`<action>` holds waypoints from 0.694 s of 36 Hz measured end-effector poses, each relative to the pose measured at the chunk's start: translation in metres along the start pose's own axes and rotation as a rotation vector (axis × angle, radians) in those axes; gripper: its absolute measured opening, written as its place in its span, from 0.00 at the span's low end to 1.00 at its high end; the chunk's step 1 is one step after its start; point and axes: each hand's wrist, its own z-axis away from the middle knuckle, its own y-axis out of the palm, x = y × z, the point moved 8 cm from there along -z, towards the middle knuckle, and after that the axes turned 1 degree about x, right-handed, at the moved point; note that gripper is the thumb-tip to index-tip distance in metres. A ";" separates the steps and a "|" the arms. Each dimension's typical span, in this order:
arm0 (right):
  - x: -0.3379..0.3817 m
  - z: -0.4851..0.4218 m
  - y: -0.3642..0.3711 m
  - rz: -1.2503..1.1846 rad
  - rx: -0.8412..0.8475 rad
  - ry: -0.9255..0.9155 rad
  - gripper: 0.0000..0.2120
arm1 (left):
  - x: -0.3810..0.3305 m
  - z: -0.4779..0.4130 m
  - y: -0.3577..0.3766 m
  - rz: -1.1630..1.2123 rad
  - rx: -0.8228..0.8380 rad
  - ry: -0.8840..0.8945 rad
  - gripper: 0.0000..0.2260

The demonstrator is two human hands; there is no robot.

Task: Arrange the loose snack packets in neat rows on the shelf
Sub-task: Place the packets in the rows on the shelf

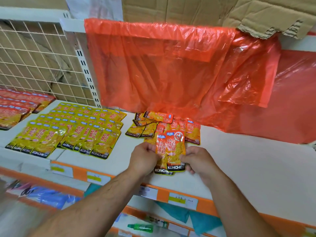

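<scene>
Orange-and-yellow foil snack packets, two overlapped, are pinched by their side edges between left hand and right hand, just in front of the loose pile on the white shelf. They look light, limp and slippery; the edges seem safest to hold. Left of the pile lie neat yellow packet rows; behind it hangs an orange plastic bag.

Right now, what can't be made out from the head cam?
Head view only:
- Held packets count: two fronts show; left hand and right hand cover the rest.
- Loose pile count: packets overlap, held ones cover its near edge.
- Behind the orange plastic sheet: hidden by it.
- Price labels: too small, blurred.
- Red packets: cut by left edge.
</scene>
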 end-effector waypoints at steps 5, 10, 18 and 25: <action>0.019 0.010 0.036 0.074 0.031 -0.034 0.04 | 0.008 0.007 -0.041 0.124 -0.034 -0.015 0.09; 0.048 0.025 0.085 0.112 0.050 -0.129 0.06 | 0.020 0.023 -0.098 0.244 -0.075 -0.030 0.11; 0.079 0.051 0.202 0.103 0.092 -0.125 0.11 | 0.053 0.055 -0.218 0.323 -0.125 -0.013 0.10; 0.100 0.078 0.322 0.030 0.180 -0.130 0.12 | 0.095 0.078 -0.336 0.325 -0.212 -0.017 0.12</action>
